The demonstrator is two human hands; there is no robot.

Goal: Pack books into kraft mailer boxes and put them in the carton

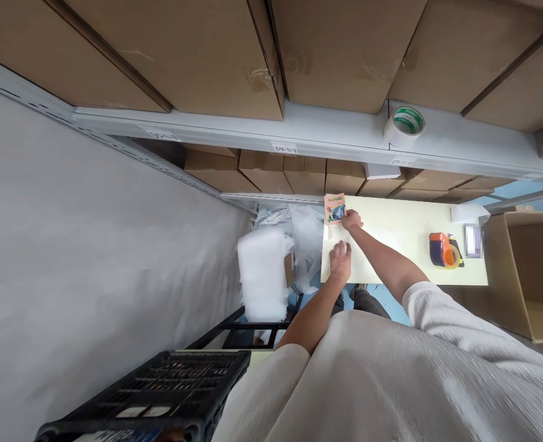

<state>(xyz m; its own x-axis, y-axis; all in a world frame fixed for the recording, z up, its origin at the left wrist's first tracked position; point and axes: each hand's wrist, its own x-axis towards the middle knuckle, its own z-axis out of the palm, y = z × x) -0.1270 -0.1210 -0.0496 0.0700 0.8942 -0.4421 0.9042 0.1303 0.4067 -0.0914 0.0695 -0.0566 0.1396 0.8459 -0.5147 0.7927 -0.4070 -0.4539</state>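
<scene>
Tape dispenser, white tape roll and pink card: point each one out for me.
Tape dispenser (445, 249): head view, on its orange body.
White tape roll (393, 134): head view, on its outer side wall.
Pink card (335, 213): head view, on the coloured picture printed on it.

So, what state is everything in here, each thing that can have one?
Orange card: flat on the table, right hand at its edge.
Left hand: resting on the table.
Tape dispenser: loaded with a roll.
White tape roll: lying flat on the shelf.
Large carton at right: open.
White packing sheets: heaped beside the table.
Black crate: holding things I cannot make out.
</scene>
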